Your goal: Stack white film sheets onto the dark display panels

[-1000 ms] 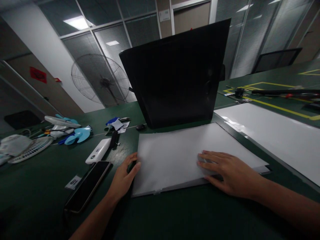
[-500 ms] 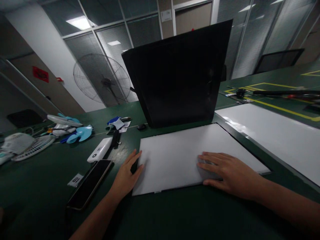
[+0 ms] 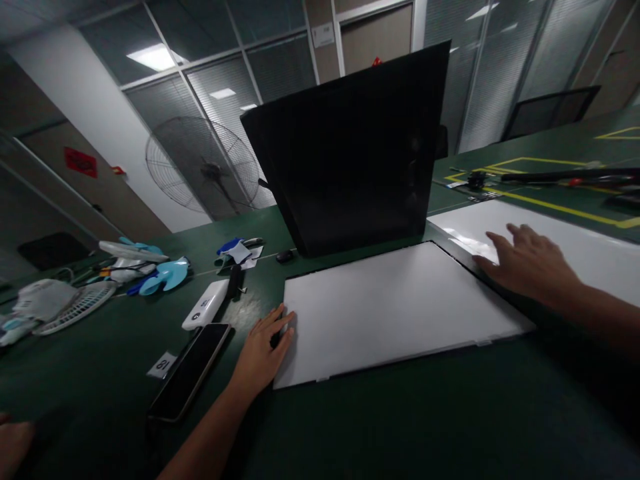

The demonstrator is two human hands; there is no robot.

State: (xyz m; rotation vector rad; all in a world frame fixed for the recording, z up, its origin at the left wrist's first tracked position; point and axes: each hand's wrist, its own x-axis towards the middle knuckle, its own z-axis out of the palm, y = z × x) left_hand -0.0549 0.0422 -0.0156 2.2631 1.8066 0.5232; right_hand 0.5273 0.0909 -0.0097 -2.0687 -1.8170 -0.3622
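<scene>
A thin white panel [image 3: 390,310] with dark edges lies flat on the green table [image 3: 400,427] in front of me. My left hand [image 3: 265,343] rests at its left edge, fingers apart, fingertips touching the panel's border. Off to the right, my right hand [image 3: 533,263] is raised over the near edge of a second, glossy white sheet [image 3: 595,250], its fingers spread and nothing in them. Behind the first panel stands a large black panel [image 3: 355,153], tilted back.
A phone [image 3: 193,373], a white device [image 3: 206,305] and a label marked 18 [image 3: 161,365] lie left. Farther left are fan parts [image 3: 167,275]. A black mouse [image 3: 285,256] sits near the black panel. Another person's hand [image 3: 15,440] shows at lower left.
My right hand has lifted off the white panel and moved right and away, over the second sheet. My left hand remains at the left edge. Another person's hand shows more at lower left.
</scene>
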